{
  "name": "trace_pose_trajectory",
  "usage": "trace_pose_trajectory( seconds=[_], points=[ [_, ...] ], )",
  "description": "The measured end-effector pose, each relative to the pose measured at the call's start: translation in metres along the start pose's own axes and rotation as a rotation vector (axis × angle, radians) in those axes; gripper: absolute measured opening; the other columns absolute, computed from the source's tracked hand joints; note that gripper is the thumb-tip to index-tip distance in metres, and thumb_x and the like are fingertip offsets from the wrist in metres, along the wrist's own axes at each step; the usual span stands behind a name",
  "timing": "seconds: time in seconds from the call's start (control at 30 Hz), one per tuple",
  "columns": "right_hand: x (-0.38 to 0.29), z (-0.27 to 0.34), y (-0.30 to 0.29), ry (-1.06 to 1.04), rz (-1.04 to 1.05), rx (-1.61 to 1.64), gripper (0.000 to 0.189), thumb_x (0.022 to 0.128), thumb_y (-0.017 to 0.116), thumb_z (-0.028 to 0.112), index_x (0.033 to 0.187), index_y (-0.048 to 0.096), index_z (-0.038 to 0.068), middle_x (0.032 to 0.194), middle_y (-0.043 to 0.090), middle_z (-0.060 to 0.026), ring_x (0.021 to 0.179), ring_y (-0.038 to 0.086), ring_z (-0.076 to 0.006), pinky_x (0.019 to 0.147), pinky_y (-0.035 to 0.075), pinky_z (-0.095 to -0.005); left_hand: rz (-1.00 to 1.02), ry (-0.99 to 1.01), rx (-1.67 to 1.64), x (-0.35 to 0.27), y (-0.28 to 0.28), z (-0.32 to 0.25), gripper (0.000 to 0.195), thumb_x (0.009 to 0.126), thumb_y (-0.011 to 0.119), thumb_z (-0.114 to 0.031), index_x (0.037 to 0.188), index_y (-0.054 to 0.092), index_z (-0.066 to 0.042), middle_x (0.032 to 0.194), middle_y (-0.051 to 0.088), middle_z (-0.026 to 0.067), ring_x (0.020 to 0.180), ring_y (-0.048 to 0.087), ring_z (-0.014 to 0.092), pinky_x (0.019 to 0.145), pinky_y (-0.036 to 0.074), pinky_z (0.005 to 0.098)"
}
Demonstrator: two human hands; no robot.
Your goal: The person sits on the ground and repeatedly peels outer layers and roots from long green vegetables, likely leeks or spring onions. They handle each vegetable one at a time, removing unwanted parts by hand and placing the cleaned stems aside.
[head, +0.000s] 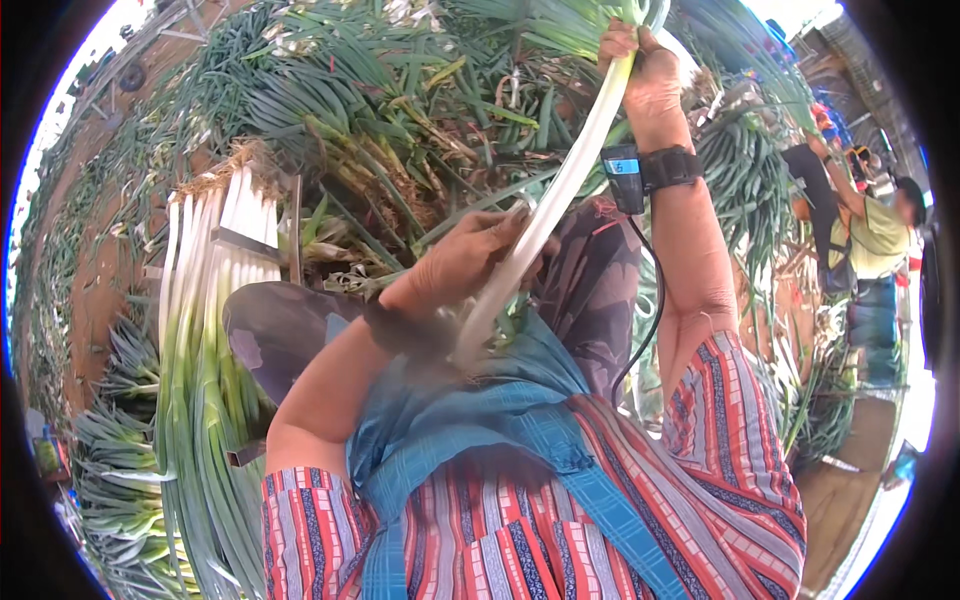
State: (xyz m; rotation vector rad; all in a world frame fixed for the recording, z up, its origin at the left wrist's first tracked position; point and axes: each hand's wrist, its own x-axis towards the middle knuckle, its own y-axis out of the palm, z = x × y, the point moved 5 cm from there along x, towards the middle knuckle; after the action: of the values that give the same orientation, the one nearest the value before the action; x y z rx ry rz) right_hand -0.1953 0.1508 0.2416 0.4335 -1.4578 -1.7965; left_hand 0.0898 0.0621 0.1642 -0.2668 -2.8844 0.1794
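Note:
A large green onion with a long white stalk (566,176) slants across the head view. My right hand (645,71) is raised at the top and is closed around it where the white turns to green leaves. My left hand (484,251) is lower, at the middle of the stalk, with fingers showing on both sides of it; the fingertips are partly hidden behind the stalk. The root end is blurred, in front of a blue plaid apron (442,420). To the left, trimmed green onions (202,300) lie side by side on a metal rack (247,246), roots at the far end.
Untrimmed green onions with soil on their roots (375,165) are heaped ahead. More bundles lie at the lower left (120,480) and beyond my right arm (742,172). Loose leaves litter the brown ground (97,300). Another person in a yellow-green top (881,236) is at the far right.

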Motion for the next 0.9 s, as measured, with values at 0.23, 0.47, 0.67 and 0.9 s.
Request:
trace_pose_trajectory(
  seconds=[0.23, 0.47, 0.67, 0.9],
  points=[
    [-0.047, 0.129, -0.025, -0.365, -0.374, -0.191, 0.031, 0.100, 0.028, 0.028, 0.083, 0.036, 0.004, 0.066, 0.039, -0.0044, 0.049, 0.039, -0.0162, 0.047, 0.038, -0.0307, -0.152, -0.389, -0.773, -0.064, 0.009, 0.019, 0.035, 0.095, 0.061, -0.032, 0.101, 0.066, 0.002, 0.079, 0.063, 0.0008, 0.060, 0.054, 0.007, 0.052, 0.043, 0.0230],
    [-0.159, 0.257, -0.059, -0.771, -0.621, -0.622, 0.030, 0.095, 0.038, 0.026, 0.088, 0.050, -0.001, 0.074, 0.050, -0.0101, 0.063, 0.051, -0.0218, 0.057, 0.046, -0.0333, -0.241, -0.486, -0.800, -0.128, -0.017, 0.025, 0.020, 0.092, 0.066, -0.022, 0.095, 0.066, -0.002, 0.068, 0.055, -0.0062, 0.059, 0.043, 0.001, 0.051, 0.036, 0.0199],
    [-0.309, 0.309, -0.032, -0.957, -1.054, -1.552, 0.033, 0.091, 0.044, 0.030, 0.087, 0.057, 0.000, 0.077, 0.057, -0.0133, 0.070, 0.057, -0.0240, 0.062, 0.048, -0.0341, -0.252, -0.520, 0.584, -0.087, -0.044, 0.027, 0.043, 0.076, 0.080, -0.025, 0.103, 0.066, 0.005, 0.091, 0.067, 0.0106, 0.080, 0.063, 0.024, 0.071, 0.048, 0.0348],
    [-0.383, 0.295, -0.033, -0.718, -1.616, -2.576, 0.036, 0.086, 0.053, 0.035, 0.086, 0.066, 0.001, 0.080, 0.066, -0.0171, 0.079, 0.065, -0.0266, 0.068, 0.051, -0.0350, -0.237, 0.350, 0.518, 0.052, 0.060, -0.011, 0.063, 0.074, 0.083, -0.027, 0.121, 0.054, 0.004, 0.114, 0.061, 0.0221, 0.102, 0.061, 0.031, 0.090, 0.047, 0.0390]
  ],
)
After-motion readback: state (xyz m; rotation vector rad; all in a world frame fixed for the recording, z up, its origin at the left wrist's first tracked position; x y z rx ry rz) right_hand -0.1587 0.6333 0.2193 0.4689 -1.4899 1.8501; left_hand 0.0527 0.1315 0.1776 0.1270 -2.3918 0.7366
